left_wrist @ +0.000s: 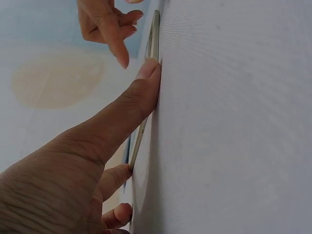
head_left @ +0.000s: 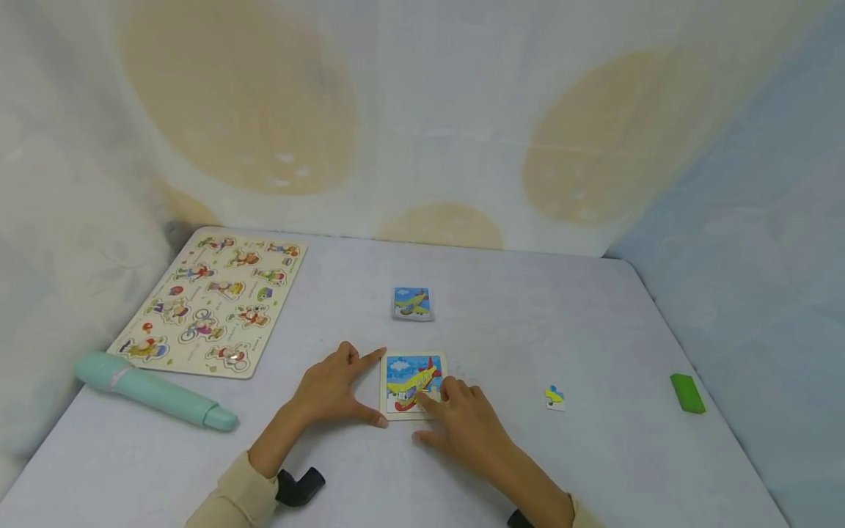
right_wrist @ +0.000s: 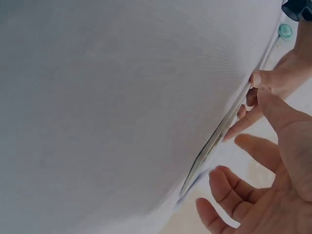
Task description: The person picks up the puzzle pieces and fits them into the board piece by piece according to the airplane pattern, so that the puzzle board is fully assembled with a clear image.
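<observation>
A small square airplane jigsaw puzzle [head_left: 403,366] with a pale wooden frame lies in front of me. My left hand [head_left: 330,389] braces its left side, index finger at the far corner and thumb at the near corner. The left wrist view shows that straight thumb against the puzzle's thin edge [left_wrist: 154,36]. Over the puzzle's lower right part, my right hand [head_left: 470,425] points its index finger at the picture, fingertip right at the airplane. Its other fingers curl loosely, holding nothing. Off to the right lies a loose puzzle piece [head_left: 554,398], yellow, blue and white.
Behind the puzzle lies a small airplane picture card [head_left: 412,303]. A large board with cartoon figures [head_left: 218,301] occupies the back left, with a mint-green microphone-shaped thing [head_left: 158,392] before it. A green block [head_left: 688,393] sits near the right table edge. Cloth walls enclose the table.
</observation>
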### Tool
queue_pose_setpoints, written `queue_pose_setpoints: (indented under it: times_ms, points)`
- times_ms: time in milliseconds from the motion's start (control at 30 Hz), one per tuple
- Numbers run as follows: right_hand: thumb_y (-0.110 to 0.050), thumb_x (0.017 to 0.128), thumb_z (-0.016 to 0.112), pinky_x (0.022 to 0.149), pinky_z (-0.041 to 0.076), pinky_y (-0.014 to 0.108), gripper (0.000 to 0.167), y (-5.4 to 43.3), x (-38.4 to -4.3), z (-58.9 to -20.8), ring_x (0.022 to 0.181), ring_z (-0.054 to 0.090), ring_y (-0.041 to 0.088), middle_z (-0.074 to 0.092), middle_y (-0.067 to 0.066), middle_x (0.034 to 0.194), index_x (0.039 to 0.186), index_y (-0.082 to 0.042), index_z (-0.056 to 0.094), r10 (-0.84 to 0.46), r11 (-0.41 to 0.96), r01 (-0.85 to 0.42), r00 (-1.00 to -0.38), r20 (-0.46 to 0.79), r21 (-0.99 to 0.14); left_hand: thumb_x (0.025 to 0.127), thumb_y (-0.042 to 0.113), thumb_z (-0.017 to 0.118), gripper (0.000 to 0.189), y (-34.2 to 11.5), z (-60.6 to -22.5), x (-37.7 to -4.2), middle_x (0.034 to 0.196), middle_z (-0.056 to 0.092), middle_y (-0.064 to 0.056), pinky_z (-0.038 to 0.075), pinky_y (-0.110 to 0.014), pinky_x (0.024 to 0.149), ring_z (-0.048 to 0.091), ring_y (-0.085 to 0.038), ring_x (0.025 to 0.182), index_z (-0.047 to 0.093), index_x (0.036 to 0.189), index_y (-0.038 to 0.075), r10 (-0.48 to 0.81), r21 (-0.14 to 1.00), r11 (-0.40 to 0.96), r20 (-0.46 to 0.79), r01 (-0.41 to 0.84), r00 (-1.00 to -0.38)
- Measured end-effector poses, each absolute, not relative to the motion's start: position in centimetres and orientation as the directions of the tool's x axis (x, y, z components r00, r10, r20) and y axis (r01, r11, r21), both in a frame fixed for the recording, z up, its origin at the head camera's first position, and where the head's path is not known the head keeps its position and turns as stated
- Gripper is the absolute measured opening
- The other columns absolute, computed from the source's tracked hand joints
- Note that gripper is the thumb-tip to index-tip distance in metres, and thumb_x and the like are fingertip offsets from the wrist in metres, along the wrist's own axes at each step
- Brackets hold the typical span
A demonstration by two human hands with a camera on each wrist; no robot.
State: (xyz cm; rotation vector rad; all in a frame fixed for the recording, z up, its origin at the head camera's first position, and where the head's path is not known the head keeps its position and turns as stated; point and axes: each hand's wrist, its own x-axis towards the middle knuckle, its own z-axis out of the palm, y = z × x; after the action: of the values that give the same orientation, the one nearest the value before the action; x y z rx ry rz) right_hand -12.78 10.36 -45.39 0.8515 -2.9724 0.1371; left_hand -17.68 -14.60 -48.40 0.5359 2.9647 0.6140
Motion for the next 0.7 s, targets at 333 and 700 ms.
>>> queue_pose_setpoints:
  times_ms: [333,700]
  points:
    - [-0.062,0.086,0.065,0.086,0.047,0.045,0.051,11.7,-12.6,-46.0,0.095,0.053,0.024,0.054,0.007,0.098,0.128,-0.034,0.068,-0.639,0.769,-0.63,-0.762,0.104,0.109,0.053,0.073,0.084,0.109,-14.4,-48.2,-17.7,0.098,0.039,-0.002,0.029,-0.026,0.057,0.038,-0.014,0.075,0.05,0.147,0.029,0.348,0.401,0.861,-0.014,0.313,-0.938]
    - [-0.057,0.083,0.072,0.096,0.039,0.05,0.055,12.1,-13.6,-45.5,0.096,0.046,0.017,0.046,-0.002,0.096,0.132,-0.033,0.065,-0.605,0.787,-0.605,-0.795,0.04,-0.121,0.053,0.073,0.084,0.11,-14.5,-48.3,-17.8,0.1,0.04,-0.002,0.03,-0.027,0.057,0.039,-0.014,0.075,0.049,0.147,0.029,0.332,0.398,0.87,-0.04,0.29,-0.942]
